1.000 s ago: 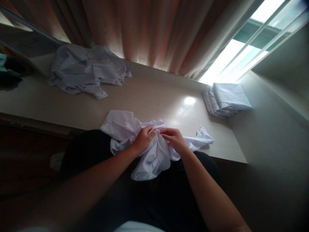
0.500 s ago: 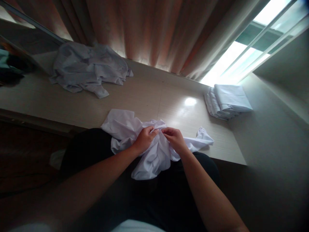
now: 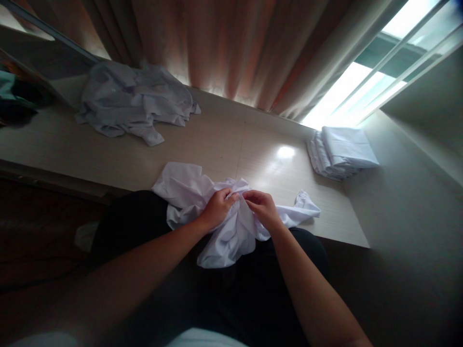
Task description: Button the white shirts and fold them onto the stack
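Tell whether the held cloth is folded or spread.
Neither: the white cloth is bunched, gathered in creases around left grip and right grip, its ends splaying.

Pleated curtain [image 3: 224,48], bright window [image 3: 376,62] beside it, grey wall [image 3: 408,193] at right

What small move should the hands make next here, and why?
Probably ease the right hand away from the left hand to spread the white cloth: both hands pinch it close together, and it lies bunched around them, draping off the counter.
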A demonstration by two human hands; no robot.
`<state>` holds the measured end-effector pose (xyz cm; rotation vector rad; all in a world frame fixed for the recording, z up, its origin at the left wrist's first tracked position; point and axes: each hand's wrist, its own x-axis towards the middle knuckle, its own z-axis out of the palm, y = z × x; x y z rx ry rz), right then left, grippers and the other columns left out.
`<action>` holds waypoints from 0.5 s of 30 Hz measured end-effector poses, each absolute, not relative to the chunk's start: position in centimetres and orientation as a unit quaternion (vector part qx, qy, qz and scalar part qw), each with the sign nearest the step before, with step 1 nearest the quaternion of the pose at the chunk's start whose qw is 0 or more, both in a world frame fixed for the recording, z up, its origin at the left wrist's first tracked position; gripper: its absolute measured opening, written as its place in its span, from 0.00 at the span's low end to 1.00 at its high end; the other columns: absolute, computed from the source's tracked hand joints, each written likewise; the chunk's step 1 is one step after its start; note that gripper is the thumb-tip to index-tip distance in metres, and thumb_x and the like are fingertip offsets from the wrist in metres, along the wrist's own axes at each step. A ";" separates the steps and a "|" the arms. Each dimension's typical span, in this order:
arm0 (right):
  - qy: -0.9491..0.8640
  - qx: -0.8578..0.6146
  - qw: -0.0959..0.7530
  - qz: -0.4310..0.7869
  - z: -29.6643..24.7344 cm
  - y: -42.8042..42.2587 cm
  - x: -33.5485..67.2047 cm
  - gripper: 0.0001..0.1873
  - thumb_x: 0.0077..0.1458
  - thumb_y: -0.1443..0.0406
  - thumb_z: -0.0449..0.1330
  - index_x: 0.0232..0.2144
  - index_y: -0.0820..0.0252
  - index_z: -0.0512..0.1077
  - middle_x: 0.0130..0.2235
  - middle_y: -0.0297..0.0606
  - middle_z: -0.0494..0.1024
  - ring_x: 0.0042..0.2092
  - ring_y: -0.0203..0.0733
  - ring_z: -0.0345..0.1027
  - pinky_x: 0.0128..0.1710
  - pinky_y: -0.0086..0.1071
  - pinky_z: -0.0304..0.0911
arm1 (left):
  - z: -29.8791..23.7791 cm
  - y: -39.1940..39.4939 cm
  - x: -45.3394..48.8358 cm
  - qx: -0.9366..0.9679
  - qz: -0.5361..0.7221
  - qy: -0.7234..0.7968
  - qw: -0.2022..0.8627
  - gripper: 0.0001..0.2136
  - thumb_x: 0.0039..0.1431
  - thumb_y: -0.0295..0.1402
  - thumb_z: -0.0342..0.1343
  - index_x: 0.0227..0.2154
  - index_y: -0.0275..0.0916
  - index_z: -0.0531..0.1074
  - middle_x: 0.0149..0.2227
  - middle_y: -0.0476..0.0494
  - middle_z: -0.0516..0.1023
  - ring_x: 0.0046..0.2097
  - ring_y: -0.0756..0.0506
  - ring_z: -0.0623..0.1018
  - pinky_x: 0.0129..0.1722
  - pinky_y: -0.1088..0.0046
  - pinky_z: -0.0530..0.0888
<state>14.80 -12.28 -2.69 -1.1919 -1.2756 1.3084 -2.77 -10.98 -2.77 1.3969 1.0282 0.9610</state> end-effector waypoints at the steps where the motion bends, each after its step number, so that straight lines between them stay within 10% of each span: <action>1: -0.519 -0.484 0.459 0.535 -2.7 -12.3 14.9 0.13 0.44 0.58 0.71 0.31 0.58 0.79 0.33 0.36 0.81 0.35 0.39 0.73 0.39 0.33 0.68 | -2.7 -11.0 -2.8 0.591 0.405 0.436 0.545 0.15 0.62 0.43 0.53 0.25 0.37 0.65 0.25 0.52 0.64 0.29 0.50 0.64 0.31 0.72 0.60; 15: -0.533 -0.496 0.454 0.513 -2.6 -12.6 14.9 0.11 0.46 0.58 0.71 0.31 0.57 0.81 0.34 0.38 0.83 0.36 0.42 0.75 0.41 0.35 0.69 | -2.7 -11.4 -2.7 0.621 0.403 0.445 0.504 0.15 0.63 0.40 0.52 0.23 0.38 0.61 0.24 0.54 0.60 0.29 0.51 0.62 0.30 0.73 0.58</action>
